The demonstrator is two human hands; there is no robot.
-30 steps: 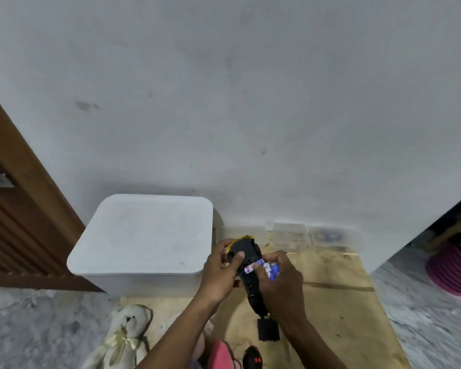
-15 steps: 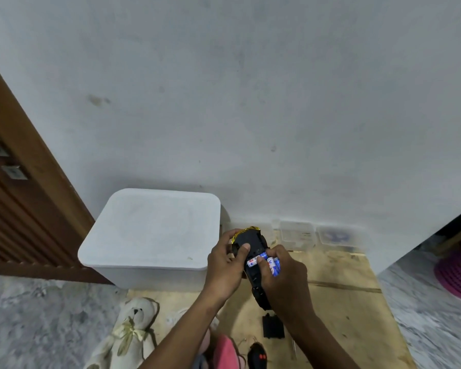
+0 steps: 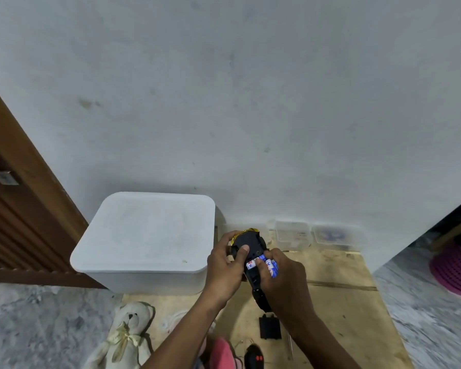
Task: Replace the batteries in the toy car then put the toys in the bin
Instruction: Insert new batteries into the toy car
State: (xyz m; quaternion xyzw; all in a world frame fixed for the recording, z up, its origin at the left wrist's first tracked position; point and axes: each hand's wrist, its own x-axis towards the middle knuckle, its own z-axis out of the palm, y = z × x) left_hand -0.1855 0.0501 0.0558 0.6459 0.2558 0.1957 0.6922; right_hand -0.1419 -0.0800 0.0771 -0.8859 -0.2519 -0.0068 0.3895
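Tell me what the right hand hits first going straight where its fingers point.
The right hand would meet the blue batteries in the toy car, which it seems to pinch.

Plain white plastered wall (image 3: pixel 250 102) fills most of the view, with a few grey smudges and specks. Left: brown wooden door (image 3: pixel 14 222) with horizontal slats, tan frame beside it. Floor (image 3: pixel 37 323) is grey speckled stone on both sides. Plywood sheet (image 3: pixel 346 304) lies on the floor against the wall, dark seam across it. Two clear plastic boxes (image 3: pixel 293 234) at the sheet's far edge, by the wall. Right: wall corner, dim area behind it, pink ribbed basket (image 3: pixel 455 270) there. Light soft, even.
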